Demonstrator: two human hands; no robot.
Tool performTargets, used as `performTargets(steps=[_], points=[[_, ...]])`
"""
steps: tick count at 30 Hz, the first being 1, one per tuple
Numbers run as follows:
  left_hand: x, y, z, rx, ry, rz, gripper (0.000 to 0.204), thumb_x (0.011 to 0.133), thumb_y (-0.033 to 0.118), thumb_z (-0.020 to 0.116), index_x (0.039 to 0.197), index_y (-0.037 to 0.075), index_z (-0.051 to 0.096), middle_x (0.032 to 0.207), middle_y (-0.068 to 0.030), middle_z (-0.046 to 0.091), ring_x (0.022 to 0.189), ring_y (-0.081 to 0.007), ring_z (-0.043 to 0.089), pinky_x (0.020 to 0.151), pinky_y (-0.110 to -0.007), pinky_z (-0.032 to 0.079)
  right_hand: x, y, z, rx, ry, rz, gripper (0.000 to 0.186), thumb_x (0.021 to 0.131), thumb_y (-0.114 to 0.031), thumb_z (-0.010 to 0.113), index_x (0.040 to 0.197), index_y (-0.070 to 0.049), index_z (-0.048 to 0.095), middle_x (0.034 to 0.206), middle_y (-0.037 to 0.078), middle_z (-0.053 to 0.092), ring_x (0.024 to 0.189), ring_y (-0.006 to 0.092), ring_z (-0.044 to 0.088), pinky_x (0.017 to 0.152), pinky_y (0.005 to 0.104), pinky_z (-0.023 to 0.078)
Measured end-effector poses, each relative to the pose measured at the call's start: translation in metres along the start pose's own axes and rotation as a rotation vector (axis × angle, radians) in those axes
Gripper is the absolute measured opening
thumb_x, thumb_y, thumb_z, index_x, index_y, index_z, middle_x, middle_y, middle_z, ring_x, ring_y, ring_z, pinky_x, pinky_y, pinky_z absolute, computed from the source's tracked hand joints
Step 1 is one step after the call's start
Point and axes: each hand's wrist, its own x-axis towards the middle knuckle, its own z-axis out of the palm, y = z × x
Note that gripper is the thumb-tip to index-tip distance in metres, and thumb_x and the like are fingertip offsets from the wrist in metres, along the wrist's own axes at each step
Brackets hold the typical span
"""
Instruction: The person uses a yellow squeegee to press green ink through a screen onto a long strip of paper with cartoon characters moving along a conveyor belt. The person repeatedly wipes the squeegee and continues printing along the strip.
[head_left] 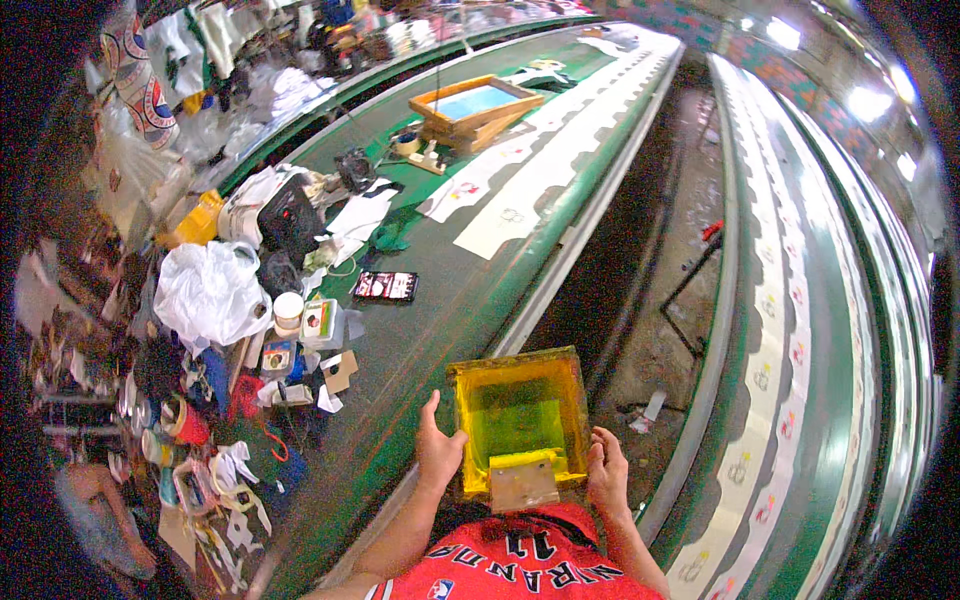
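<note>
In front of my body is a small screen printing frame (580, 410), its wooden sides stained yellow and its mesh greenish yellow. My left hand (440, 450) grips its left side, thumb against the edge. On the opposite side my right hand (607, 470) has its fingers curled around the frame's edge. A squeegee (524, 483) with a pale, flat handle rests inside at the near end, touching thick yellow ink (530, 462). The frame is held above the gap beside the green printing table (430, 340). My palms are partly hidden.
White cut fabric pieces (505, 215) line the left table; more printed strips (765, 370) lie on tables to the right. Farther up sits a wooden screen frame (475, 105). A phone (386, 287), tubs (288, 312) and a plastic bag (210, 290) crowd the left. A narrow aisle (640, 250) separates the tables.
</note>
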Motion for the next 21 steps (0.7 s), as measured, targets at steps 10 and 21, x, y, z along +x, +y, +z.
performTargets(steps=[10,21], points=[[0.058,0.054,0.094,-0.002,0.359,-0.1,0.082,0.072,-0.001,0.072,0.148,0.001,0.04,0.15,-0.0192,0.048,0.14,-0.0313,0.044,0.116,-0.038,0.034,0.206,0.005,-0.022,-0.005,-0.336,-0.076,0.038,0.103,-0.032,0.053,0.122,-0.001,0.064,0.099,0.017,0.072,0.089,0.0262,0.069,0.081,0.0376,0.054],[0.103,0.091,0.167,-0.071,0.669,-0.311,0.082,0.071,-0.002,0.073,0.146,-0.001,0.04,0.152,-0.0194,0.045,0.143,-0.0326,0.04,0.119,-0.039,0.029,0.376,0.007,0.007,0.021,-0.604,-0.23,0.041,0.097,-0.032,0.063,0.12,0.003,0.065,0.108,0.019,0.072,0.098,0.0295,0.07,0.088,0.0382,0.053]])
